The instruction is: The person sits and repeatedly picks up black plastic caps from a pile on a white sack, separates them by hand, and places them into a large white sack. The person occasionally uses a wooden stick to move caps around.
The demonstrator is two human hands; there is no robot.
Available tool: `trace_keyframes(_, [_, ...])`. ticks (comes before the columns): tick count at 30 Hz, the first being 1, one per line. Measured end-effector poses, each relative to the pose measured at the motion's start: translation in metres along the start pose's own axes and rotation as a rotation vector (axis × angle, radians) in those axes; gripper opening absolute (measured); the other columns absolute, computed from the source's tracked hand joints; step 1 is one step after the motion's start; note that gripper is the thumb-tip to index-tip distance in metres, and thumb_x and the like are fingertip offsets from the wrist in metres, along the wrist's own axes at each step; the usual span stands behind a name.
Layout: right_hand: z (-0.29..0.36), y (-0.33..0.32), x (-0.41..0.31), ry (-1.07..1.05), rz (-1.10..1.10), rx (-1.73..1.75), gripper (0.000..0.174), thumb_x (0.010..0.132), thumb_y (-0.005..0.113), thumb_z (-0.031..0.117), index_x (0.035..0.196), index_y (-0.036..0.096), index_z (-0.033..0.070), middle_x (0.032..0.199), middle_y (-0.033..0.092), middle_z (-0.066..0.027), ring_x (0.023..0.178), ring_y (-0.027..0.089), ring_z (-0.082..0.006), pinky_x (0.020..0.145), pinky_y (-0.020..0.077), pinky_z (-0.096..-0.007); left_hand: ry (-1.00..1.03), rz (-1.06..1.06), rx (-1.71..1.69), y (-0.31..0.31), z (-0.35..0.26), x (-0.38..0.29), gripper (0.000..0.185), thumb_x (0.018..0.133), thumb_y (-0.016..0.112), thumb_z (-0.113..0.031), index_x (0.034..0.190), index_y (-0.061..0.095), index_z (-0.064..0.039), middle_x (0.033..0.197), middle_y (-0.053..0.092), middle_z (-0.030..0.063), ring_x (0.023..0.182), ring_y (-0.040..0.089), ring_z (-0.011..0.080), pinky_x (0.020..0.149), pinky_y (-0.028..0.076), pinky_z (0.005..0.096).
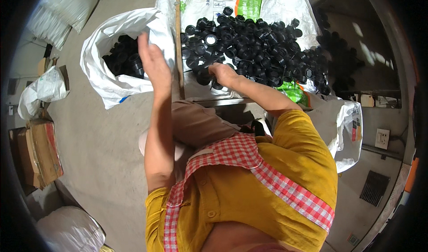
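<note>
My left hand (153, 61) is raised over the near right rim of a white woven bag (97, 81), fingers extended, with nothing visible in it. Inside the bag lie black round plastic parts (122, 59). My right hand (223, 74) is at the near left edge of a large pile of similar black parts (260, 48), its fingers bent around a black plastic part (203, 77); the fingertips are partly hidden. The pile lies on white woven sacks (284, 4) with green and orange print. One part in the pile shows a bright, whitish round face (211, 39).
A wooden strip (179, 44) runs between the bag and the pile. Another white bag (347, 135) hangs at the right, near a wall socket (382, 139). Cardboard boxes (43, 151) and stuffed white sacks (68, 7) stand along the left side.
</note>
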State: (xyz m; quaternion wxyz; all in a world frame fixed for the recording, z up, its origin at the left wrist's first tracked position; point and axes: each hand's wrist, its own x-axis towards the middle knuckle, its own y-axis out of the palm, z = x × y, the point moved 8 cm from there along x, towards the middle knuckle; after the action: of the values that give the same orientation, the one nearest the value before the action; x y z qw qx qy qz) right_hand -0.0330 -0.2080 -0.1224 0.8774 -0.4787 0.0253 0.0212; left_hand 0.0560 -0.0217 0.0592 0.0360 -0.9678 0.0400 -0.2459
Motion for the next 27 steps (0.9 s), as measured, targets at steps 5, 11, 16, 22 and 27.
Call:
trace_keyframes(5, [0.006, 0.001, 0.007, -0.066, 0.053, -0.071, 0.016, 0.077, 0.048, 0.003, 0.090, 0.058, 0.005, 0.091, 0.058, -0.0188, 0.085, 0.058, -0.0398, 0.073, 0.0479, -0.0456, 0.162, -0.244, 0.028, -0.003, -0.080, 0.046, 0.067, 0.098, 0.021, -0.048, 0.136, 0.033, 0.006, 0.145, 0.023, 0.0261, 0.137, 0.018, 0.0348, 0.111, 0.012, 0.0393])
trace_keyframes(11, [0.005, 0.005, 0.011, -0.060, 0.120, -0.065, 0.015, 0.079, 0.047, 0.005, 0.090, 0.058, 0.004, 0.093, 0.059, -0.0176, 0.086, 0.059, -0.0390, 0.073, 0.0484, -0.0454, 0.301, -0.235, -0.119, -0.014, -0.100, 0.054, 0.072, 0.096, 0.027, -0.054, 0.141, 0.024, 0.002, 0.148, 0.022, 0.0170, 0.138, 0.018, 0.0256, 0.110, 0.015, 0.0434])
trace_keyframes(16, [-0.002, 0.022, 0.009, -0.034, 0.209, -0.152, 0.024, 0.074, 0.054, -0.001, 0.096, 0.059, 0.005, 0.094, 0.061, -0.0180, 0.089, 0.060, -0.0375, 0.074, 0.0490, -0.0452, 0.187, -0.366, -0.242, -0.056, -0.087, 0.046, 0.062, 0.099, 0.028, -0.045, 0.137, 0.029, 0.004, 0.144, 0.025, 0.0181, 0.136, 0.021, 0.0253, 0.108, 0.023, 0.0404])
trace_keyframes(22, [-0.009, 0.029, 0.001, -0.053, 0.191, -0.148, 0.028, 0.069, 0.057, -0.005, 0.096, 0.060, 0.003, 0.091, 0.063, -0.0200, 0.090, 0.061, -0.0357, 0.077, 0.0499, -0.0427, -0.004, -0.425, -0.084, -0.082, -0.035, 0.026, 0.061, 0.098, 0.032, -0.046, 0.131, 0.039, 0.005, 0.133, 0.041, 0.0173, 0.125, 0.038, 0.0265, 0.106, 0.027, 0.0363])
trace_keyframes(27, [-0.016, 0.034, -0.002, -0.040, 0.205, -0.166, 0.022, 0.067, 0.057, -0.004, 0.088, 0.059, 0.004, 0.088, 0.064, -0.0175, 0.087, 0.061, -0.0354, 0.074, 0.0487, -0.0416, -0.025, -0.353, -0.015, -0.069, -0.008, 0.025, 0.057, 0.098, 0.034, -0.042, 0.128, 0.044, 0.006, 0.131, 0.046, 0.0183, 0.123, 0.041, 0.0278, 0.106, 0.027, 0.0353])
